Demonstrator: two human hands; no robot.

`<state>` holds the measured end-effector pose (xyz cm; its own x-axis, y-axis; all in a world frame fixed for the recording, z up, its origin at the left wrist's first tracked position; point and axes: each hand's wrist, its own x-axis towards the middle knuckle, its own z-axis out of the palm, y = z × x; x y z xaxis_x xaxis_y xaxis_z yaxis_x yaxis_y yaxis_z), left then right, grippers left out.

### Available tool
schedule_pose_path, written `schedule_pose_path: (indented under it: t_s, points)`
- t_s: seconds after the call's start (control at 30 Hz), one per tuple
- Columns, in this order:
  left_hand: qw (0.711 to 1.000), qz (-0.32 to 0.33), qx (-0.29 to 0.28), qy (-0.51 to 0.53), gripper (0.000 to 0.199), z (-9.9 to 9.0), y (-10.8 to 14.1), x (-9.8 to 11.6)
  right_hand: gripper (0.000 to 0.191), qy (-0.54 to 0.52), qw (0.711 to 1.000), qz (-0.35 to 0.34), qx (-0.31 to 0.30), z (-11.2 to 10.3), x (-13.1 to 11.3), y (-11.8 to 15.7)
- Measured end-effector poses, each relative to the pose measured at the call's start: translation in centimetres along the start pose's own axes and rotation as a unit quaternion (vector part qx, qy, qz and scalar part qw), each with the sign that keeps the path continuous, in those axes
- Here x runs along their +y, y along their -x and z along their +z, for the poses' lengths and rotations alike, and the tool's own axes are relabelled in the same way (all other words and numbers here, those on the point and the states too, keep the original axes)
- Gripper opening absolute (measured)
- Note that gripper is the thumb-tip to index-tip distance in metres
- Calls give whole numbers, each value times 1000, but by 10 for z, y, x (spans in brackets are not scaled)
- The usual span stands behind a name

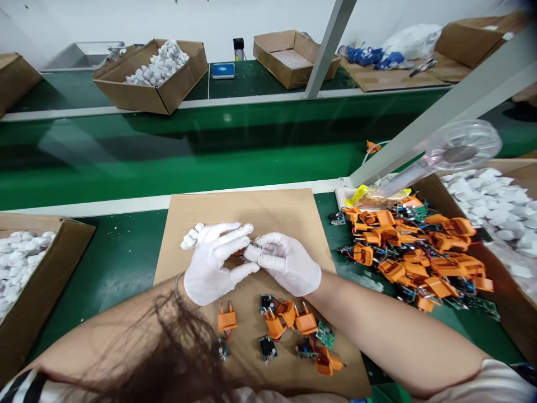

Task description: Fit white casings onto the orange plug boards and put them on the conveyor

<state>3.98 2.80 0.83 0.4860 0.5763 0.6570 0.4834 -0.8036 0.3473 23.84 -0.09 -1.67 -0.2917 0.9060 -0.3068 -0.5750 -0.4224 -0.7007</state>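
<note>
My left hand point(216, 266), in a white glove, is over the cardboard sheet point(241, 210), its fingers stretched and its thumb apart, touching a small item shared with the other hand. My right hand point(289, 263), also gloved, pinches a small white piece point(251, 253) at its fingertips. A bit of orange shows between the hands; the rest of it is hidden. Small white pieces point(191, 238) lie beside my left fingers. Nearer to me on the cardboard are an orange plug point(227, 320) wired to a circuit board, and several more orange plugs point(305, 322) with boards.
A heap of orange plugs and boards point(415, 268) covers the right side. Boxes of white pieces stand at left point(71, 246) and right point(432, 196). A clear fan point(457, 151) leans near a slanted post point(444, 106). More boxes point(176, 92) line the back shelf. Hair hangs low in view.
</note>
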Motion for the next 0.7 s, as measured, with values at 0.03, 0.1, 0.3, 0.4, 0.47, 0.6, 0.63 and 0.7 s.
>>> schedule_pose_path:
  t_s: [0.03, 0.1, 0.3, 0.4, 0.47, 0.6, 0.63, 0.7]
  points:
    - [1000, -2, -1, -13, 47, -1, -1, 2, 35, -5, 1000, -8, -4, 0, 0, 0]
    - [999, -3, -8, -36, 35, -3, -4, 5, 37, -14, 999, -15, -25, 0, 0, 0]
    - [998, 7, -41, -41, 26, -1, -1, 6, 29, -22, 999, -14, -47, 3, -6, 2]
    - [998, 12, -54, -33, 39, 1, 5, 5, 26, -20, 997, -20, -76, 4, -4, 2]
    - [998, 2, -54, -37, 47, 2, 6, 5, 26, -10, 997, -32, -70, 3, 0, 2]
    - [995, 22, -38, -85, 38, 1, 1, 6, 25, 2, 997, -49, -55, 2, 5, 2]
    - [994, 38, -36, -94, 34, 1, -1, 6, 24, -2, 997, -49, -57, 2, 6, 2]
    - [992, 69, -30, -98, 28, 1, -1, 5, 22, -13, 997, -46, -59, 3, 6, 2]
